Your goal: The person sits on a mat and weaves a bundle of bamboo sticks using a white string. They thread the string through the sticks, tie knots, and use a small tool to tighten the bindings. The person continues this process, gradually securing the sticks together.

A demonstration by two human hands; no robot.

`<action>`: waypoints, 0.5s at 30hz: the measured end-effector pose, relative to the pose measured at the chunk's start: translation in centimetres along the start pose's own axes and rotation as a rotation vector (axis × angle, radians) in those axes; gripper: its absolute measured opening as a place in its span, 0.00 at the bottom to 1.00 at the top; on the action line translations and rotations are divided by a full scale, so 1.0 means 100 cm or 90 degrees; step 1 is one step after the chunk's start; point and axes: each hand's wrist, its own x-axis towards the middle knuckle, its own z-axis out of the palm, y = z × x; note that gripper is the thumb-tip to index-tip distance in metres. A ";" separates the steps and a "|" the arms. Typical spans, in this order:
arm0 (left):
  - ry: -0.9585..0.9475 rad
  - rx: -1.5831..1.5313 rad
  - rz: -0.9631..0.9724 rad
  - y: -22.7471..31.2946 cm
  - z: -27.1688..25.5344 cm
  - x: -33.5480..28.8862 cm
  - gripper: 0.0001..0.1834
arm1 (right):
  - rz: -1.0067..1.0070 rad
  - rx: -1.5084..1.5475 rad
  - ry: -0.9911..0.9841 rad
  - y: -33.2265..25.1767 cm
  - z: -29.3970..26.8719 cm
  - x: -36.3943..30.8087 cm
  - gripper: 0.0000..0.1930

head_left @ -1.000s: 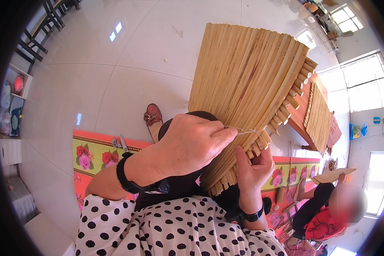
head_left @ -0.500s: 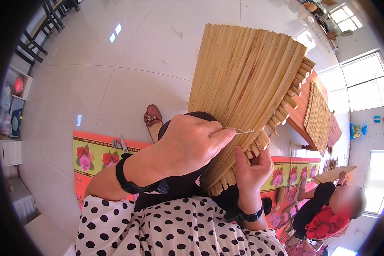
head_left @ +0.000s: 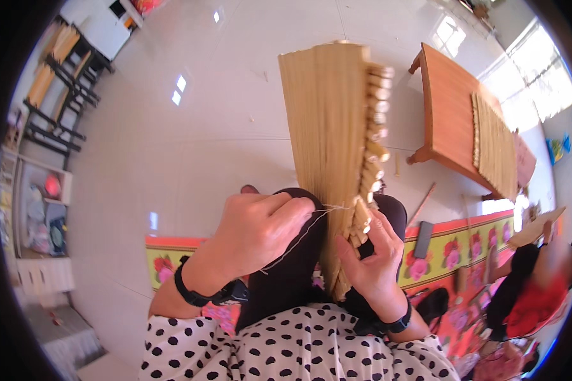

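A stiff mat of pale reed stalks (head_left: 327, 120) stands tilted across my knees, reaching away from me. Along its right side, cut stalk ends (head_left: 375, 152) stick out in an uneven row. My left hand (head_left: 260, 225) is closed, its fingers pinching a thin pale thread (head_left: 324, 211). One stretch of that thread runs to the mat's edge, while a loose tail hangs over my dark-clad thigh. Around the near part of the stalk edge, my right hand (head_left: 375, 254) grips the mat, thumb on the near side. Whether a needle is on the thread I cannot tell.
A brown wooden table (head_left: 448, 108) stands at the far right, bearing another reed mat (head_left: 494, 146). A flowered floor covering (head_left: 419, 267) lies under me. At right sits another person (head_left: 531, 286) with a flat reed piece (head_left: 537, 228). Shelves (head_left: 44, 222) line the left.
The mat has swung leftward and more edge-on, its far end now pointing nearly straight ahead. My left hand still holds the thread, and my right still grips the edge. The view has turned right.
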 end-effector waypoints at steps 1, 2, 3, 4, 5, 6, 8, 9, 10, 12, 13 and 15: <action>-0.024 0.023 -0.014 -0.001 -0.005 0.000 0.08 | -0.001 0.022 0.007 -0.003 0.002 0.001 0.27; -0.075 0.058 -0.029 0.001 -0.014 0.003 0.08 | -0.003 0.045 0.014 -0.007 0.004 0.003 0.27; -0.079 0.069 -0.026 0.000 -0.017 0.004 0.08 | -0.004 0.070 0.020 -0.006 0.009 0.004 0.27; -0.081 0.076 -0.023 0.000 -0.018 0.004 0.08 | -0.020 0.082 0.026 -0.004 0.012 0.003 0.28; -0.083 0.084 -0.020 -0.002 -0.020 0.004 0.08 | -0.012 0.102 0.034 -0.004 0.016 0.004 0.28; -0.097 0.091 -0.015 -0.003 -0.022 0.005 0.07 | -0.003 0.124 0.040 -0.005 0.018 0.005 0.29; -0.107 0.080 -0.023 -0.001 -0.026 0.004 0.08 | 0.001 0.159 0.043 -0.005 0.021 0.003 0.30; -0.112 0.075 -0.028 0.000 -0.028 0.004 0.08 | 0.000 0.176 0.048 -0.004 0.023 0.003 0.30; -0.130 0.071 -0.038 0.002 -0.029 0.004 0.09 | 0.000 0.189 0.053 -0.003 0.024 0.001 0.30; -0.144 0.055 -0.034 0.004 -0.030 0.007 0.09 | -0.003 0.212 0.054 -0.001 0.026 0.000 0.32; -0.148 0.048 -0.035 0.004 -0.029 0.008 0.09 | 0.002 0.229 0.055 0.001 0.026 -0.001 0.32; -0.153 0.016 -0.047 0.004 -0.029 0.009 0.10 | 0.007 0.257 0.056 0.002 0.027 -0.002 0.32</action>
